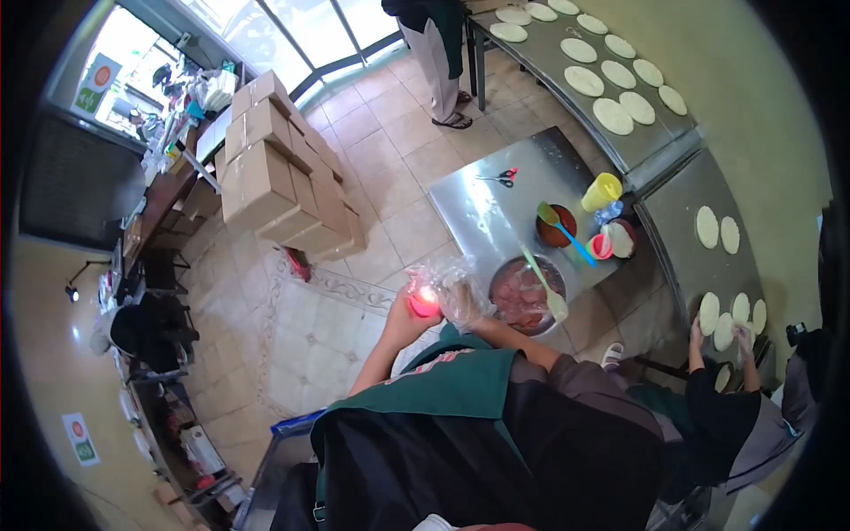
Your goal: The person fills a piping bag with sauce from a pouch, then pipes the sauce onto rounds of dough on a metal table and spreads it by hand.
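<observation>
My left hand (410, 324) is closed around a small pink cup (424, 305), which has a bright glare at its top. Clear crinkled plastic (429, 276) lies over the cup and around my right hand (464, 299), like a thin bag or glove. The plastic blurs the right fingers, so I cannot tell what they grip. Just right of that hand, a metal bowl (496, 320) holds reddish-pink pieces in liquid. A pale green long-handled spatula (554, 303) rests across its rim.
On the steel table (460, 181) are scissors (502, 178), a bowl of red sauce (556, 237) with a green-and-blue spatula (580, 250), and a yellow cup (603, 192). Stacked cartons (266, 190) stand left. Flat dough rounds (613, 116) lie on counters; a co-worker's hands (697, 332) handle some.
</observation>
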`<control>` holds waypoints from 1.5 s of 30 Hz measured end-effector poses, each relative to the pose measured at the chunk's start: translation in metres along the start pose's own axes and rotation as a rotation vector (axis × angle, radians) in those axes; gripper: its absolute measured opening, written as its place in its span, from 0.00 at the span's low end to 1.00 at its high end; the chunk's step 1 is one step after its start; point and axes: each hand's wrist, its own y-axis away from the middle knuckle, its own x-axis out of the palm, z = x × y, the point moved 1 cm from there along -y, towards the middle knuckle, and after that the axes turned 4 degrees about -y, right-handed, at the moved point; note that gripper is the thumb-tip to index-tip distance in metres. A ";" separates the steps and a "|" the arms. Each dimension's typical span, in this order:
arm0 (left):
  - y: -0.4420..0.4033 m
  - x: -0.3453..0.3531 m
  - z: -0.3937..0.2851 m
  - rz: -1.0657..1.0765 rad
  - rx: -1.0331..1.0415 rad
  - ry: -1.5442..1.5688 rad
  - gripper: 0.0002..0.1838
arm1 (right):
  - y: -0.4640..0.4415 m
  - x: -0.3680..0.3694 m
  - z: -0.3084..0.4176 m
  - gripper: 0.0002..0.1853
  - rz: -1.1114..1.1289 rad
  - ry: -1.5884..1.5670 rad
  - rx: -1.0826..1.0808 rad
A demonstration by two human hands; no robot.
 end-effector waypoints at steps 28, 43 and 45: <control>-0.478 -0.144 -0.128 1.001 0.560 -0.444 0.41 | -0.365 0.027 -0.005 0.20 -0.863 0.873 0.166; -0.681 -0.098 -0.203 1.441 0.627 -0.390 0.37 | -0.534 -0.039 -0.038 0.16 -1.149 0.083 0.276; -0.694 -0.094 -0.202 1.475 0.664 -0.391 0.37 | -0.543 -0.042 -0.040 0.16 -1.188 0.075 0.291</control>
